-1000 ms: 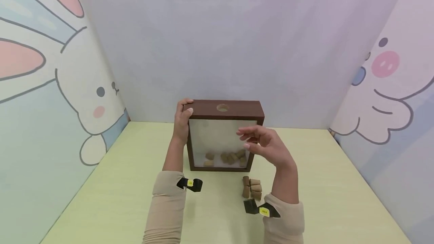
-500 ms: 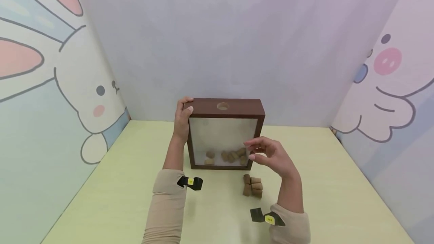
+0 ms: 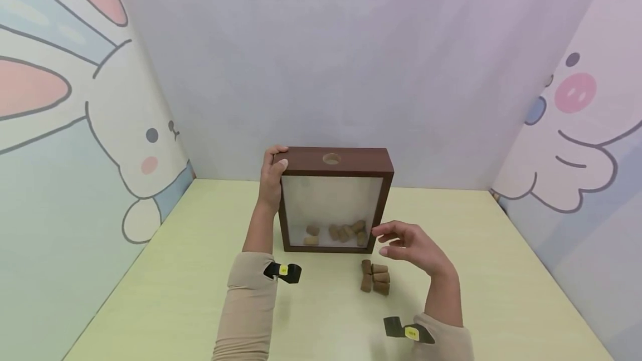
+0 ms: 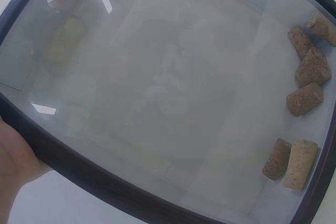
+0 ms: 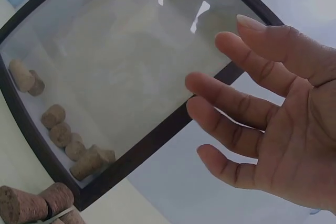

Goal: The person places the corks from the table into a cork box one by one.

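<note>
A dark brown wooden shadow box (image 3: 333, 161) stands upright, with a clear front panel and a round hole in its top. Several corks (image 3: 346, 232) lie inside along the bottom, also plain in the left wrist view as corks (image 4: 304, 99). My left hand (image 3: 271, 183) grips the box's upper left corner, thumb in front and fingers over the top. Beside the box's lower right edge hovers my right hand (image 3: 413, 247), fingers loosely spread and holding nothing, as the right wrist view of the hand (image 5: 273, 114) confirms. Below it, several loose corks (image 3: 375, 277) lie grouped on the table.
The pale yellow-green table (image 3: 200, 294) reaches back to a plain light wall (image 3: 321, 60) close behind the box. Side walls carry a cartoon rabbit (image 3: 125, 127) on the left and a cartoon pig-nosed figure (image 3: 572, 127) on the right.
My right hand has moved down and to the right, from in front of the panel toward the loose corks. The left hand and the box have stayed in place.
</note>
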Demonstrator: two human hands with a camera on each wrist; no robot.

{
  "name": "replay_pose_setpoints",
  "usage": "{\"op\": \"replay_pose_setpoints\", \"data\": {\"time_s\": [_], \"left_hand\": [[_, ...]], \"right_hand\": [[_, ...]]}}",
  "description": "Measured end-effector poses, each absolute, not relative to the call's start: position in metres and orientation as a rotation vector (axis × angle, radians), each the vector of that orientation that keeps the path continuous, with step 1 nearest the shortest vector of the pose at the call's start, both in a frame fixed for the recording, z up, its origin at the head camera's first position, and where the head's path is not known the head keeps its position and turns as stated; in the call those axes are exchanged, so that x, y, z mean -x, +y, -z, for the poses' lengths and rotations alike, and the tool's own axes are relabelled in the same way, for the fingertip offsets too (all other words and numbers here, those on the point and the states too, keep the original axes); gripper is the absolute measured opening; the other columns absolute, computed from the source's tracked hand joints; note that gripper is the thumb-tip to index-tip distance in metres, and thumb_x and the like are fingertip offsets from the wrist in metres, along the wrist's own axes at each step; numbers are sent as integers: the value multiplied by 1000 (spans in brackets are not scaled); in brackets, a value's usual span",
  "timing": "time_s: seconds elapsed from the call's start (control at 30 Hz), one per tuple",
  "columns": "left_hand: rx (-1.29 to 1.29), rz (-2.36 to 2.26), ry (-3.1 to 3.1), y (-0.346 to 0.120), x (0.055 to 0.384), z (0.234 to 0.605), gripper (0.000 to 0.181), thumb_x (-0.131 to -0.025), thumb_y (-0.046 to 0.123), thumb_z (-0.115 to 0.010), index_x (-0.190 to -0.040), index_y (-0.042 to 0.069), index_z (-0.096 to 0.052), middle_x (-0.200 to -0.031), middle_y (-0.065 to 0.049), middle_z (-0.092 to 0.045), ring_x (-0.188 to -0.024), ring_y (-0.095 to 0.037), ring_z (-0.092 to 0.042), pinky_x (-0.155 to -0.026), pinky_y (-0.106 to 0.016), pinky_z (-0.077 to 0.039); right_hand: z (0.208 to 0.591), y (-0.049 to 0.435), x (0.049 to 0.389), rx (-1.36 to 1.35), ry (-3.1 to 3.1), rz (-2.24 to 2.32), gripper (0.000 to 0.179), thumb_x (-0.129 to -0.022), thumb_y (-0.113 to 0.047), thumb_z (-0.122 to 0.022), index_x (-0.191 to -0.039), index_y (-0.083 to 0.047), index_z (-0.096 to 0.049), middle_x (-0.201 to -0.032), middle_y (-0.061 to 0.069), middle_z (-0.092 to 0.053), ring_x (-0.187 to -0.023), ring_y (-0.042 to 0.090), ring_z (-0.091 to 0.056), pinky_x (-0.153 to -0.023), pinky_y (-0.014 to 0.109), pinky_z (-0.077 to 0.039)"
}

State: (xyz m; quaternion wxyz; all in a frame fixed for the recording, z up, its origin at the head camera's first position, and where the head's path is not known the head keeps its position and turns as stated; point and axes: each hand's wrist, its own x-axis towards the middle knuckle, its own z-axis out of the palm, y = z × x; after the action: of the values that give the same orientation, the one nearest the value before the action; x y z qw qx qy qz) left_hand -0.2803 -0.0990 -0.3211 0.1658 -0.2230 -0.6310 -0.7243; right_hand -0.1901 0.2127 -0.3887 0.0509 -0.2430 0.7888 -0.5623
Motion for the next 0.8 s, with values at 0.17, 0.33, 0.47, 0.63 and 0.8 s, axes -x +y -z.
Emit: {"op": "replay_pose_setpoints", "data": {"time_s": [0.17,0.33,0.47,0.63,0.8], "left_hand": [[630,2058,-1812,-99,280,321,45,-87,21,-40,-123,-6,-37,-137,-12,-29,-129,-24,-20,-101,-45,-13],[631,2052,-1811,-99,280,321,45,-87,20,-40,-123,-6,-37,-137,-12,-29,-129,-24,-20,-101,-45,-13],[636,2057,-1798,-99,280,321,45,-87,20,-40,-123,-7,-37,-136,-11,-30,-127,-23,-22,-100,-44,-15],[630,2056,-1799,-99,279,322,45,-87,21,-40,-122,-6,-37,-136,-11,-30,-127,-24,-22,-100,-44,-15],[628,2049,-1804,-99,281,322,44,-87,20,-40,-122,-6,-38,-136,-11,-30,-128,-23,-21,-101,-45,-14]], "right_hand": [[400,223,192,706,2369,1619,38,-84,-11,-67,-119,1,-57,-117,17,-56,-103,31,-54,-80,35,-47],[410,228,195,710,2366,1566,34,-85,-10,-65,-117,0,-58,-114,15,-57,-101,33,-54,-81,33,-47],[417,230,198,684,2351,1564,33,-85,-9,-65,-116,0,-59,-114,17,-57,-99,34,-55,-80,31,-46],[430,230,203,647,2343,1555,32,-85,-5,-64,-115,4,-58,-115,24,-55,-99,37,-54,-80,30,-46],[446,229,209,636,2322,1540,35,-83,0,-62,-116,8,-56,-112,26,-55,-100,40,-53,-79,31,-45]]}}
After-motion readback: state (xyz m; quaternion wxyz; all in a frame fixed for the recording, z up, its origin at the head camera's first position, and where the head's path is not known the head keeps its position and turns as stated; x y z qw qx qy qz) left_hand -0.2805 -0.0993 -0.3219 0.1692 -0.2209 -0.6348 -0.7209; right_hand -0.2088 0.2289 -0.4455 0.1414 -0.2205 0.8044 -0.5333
